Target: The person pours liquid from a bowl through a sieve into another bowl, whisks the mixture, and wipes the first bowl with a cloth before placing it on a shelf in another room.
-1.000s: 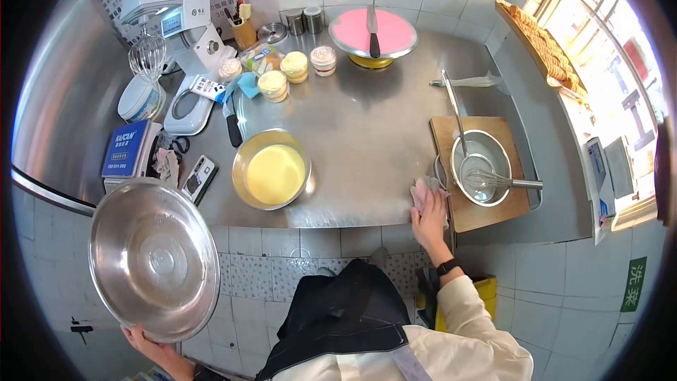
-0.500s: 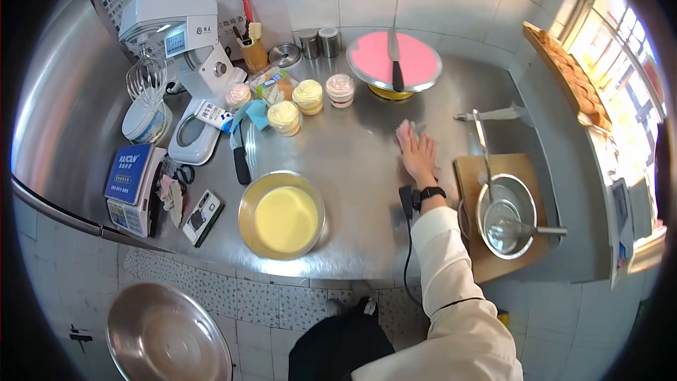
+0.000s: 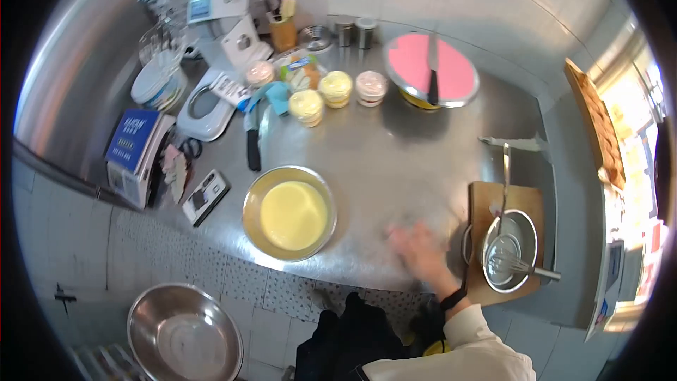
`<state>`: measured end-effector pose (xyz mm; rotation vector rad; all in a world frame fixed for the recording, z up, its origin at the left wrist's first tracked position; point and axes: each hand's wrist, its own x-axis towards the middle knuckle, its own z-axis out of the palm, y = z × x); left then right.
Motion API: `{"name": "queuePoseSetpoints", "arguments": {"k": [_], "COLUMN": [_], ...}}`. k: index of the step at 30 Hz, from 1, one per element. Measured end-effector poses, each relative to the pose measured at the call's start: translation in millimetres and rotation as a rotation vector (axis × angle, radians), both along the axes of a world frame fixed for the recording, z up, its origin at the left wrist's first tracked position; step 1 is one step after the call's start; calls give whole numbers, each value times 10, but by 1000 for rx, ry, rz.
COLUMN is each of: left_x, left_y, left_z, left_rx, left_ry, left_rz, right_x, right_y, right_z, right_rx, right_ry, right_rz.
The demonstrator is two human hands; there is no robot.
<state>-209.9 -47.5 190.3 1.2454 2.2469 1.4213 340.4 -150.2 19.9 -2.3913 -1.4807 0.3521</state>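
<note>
My right hand (image 3: 422, 254), blurred by motion, presses low over the steel table near its front edge. Under its fingers is a smeared pinkish-grey cloth (image 3: 398, 238), barely distinct from the fingertips. To the left of the hand stands a steel bowl (image 3: 248, 222) of smooth pale yellow batter (image 3: 294, 215). On the right, a wooden board (image 3: 484, 201) carries a steel pot (image 3: 534, 240) with a whisk (image 3: 515, 265) and a long-handled ladle (image 3: 505, 176) in it. My left hand is out of view.
Cream-topped cups (image 3: 335, 89) stand at the back beside a pink-topped cake turntable (image 3: 451, 63) bearing a spatula (image 3: 433, 74). Leftward are a black-handled knife (image 3: 253, 148), a phone (image 3: 206, 197), a scale (image 3: 159, 144) and a stand mixer (image 3: 240, 39). A large steel basin (image 3: 137, 331) sits below the table.
My right hand has swept from mid-table toward the front edge, and the cloth has left its former spot with it. The view has shifted slightly.
</note>
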Motion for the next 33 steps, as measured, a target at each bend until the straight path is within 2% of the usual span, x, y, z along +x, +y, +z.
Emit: {"name": "queuePoseSetpoints", "arguments": {"k": [1,2,3,4,6,8,10,12,14,15,16,18,19,20,22,23,24,25,27,30,31,33], "left_x": [158,-21,-87,-75,57,-63,42,60,15,-16,-58,-185,-288,-384,-627,-713,-730,-719,-818,-810,-885,-795], "left_y": [-16,-62,-113,-118,-158,-244,-282,-360,-450,-472,-481,-546,-569,-608,-774,-843,-914,-965,-1018,-976,-976,-878], "left_z": [29,-86,-75,-174,-115,-162,-133,-115,-134,-92,-89,-26,2,16,-67,-161,-163,-114,-82,74,23,129], "left_rx": [41,20,-143,22,48,81,108,88,18,32,135,199,223,242,333,388,392,413,457,472,447,446], "left_ry": [-57,-133,-170,-290,-217,-196,-37,175,491,562,450,279,226,166,-199,-321,-336,-439,-582,-700,-695,-704], "left_rz": [-22,17,80,-123,-89,-154,-169,-143,52,46,29,140,165,175,232,260,266,282,274,192,100,-15], "right_x": [205,536,696,769,632,164,-156,-265,-253,-345,-440,-682,-837,-1000,-1353,-1689,-1977,-2069,-2335,-2392,-2408,-2392], "right_y": [92,197,429,555,700,603,327,132,84,56,80,228,298,365,564,662,703,675,688,434,316,-4], "right_z": [3,-230,-249,-246,-260,-207,-185,-66,-174,-95,71,487,562,613,746,952,1110,1124,1063,851,790,725], "right_rx": [-19,55,191,197,278,224,182,269,784,622,489,366,365,370,221,182,144,146,-266,-286,-101,-107], "right_ry": [-39,-240,-283,-266,-249,-334,-330,85,1584,1021,435,923,1052,1043,1013,1069,1127,1119,1158,1313,1245,1258], "right_rz": [-191,-143,-289,-332,-313,-159,50,152,49,-103,-213,-165,-61,-43,302,351,399,404,543,556,640,446]}}
